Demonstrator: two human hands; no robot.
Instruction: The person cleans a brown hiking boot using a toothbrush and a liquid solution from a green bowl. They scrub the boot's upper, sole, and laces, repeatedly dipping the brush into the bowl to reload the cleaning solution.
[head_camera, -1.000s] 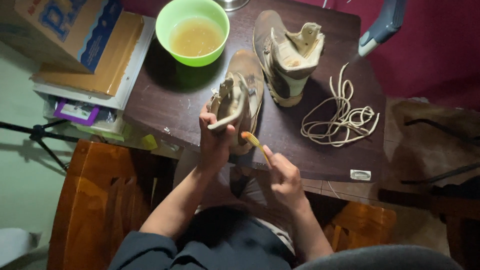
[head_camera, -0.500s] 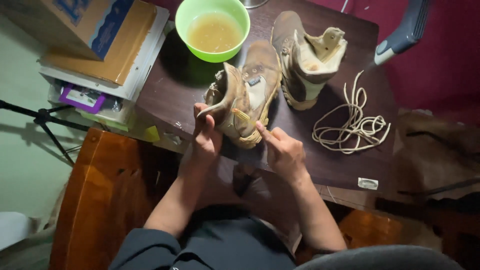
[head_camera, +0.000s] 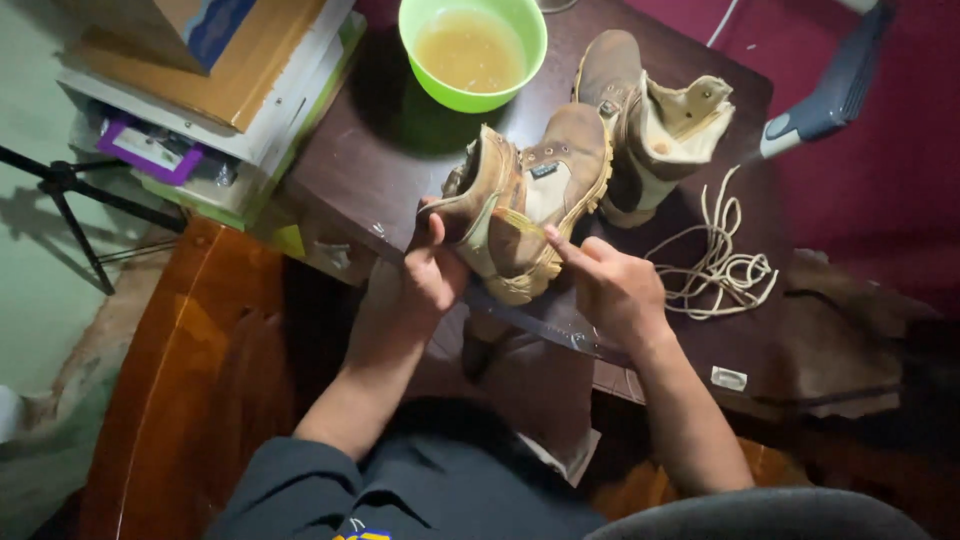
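Two hands on one boot (head_camera: 530, 205) | left hand (head_camera: 432, 275) clasps its heel end, thumb over the collar, boot tilted on the table (head_camera: 360, 170) edge | right hand (head_camera: 610, 290) fingers (head_camera: 562, 246) pinched against the sole side, small tool unclear | advice: steady the heel, short light strokes | bowl (head_camera: 472, 50) beyond fingertips, laces (head_camera: 715, 262) right of the knuckles

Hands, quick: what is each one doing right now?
Left hand: closed on the tan boot, holding it at its open top.
Right hand: fingers pressed to the boot's side; whether it holds anything cannot be told.
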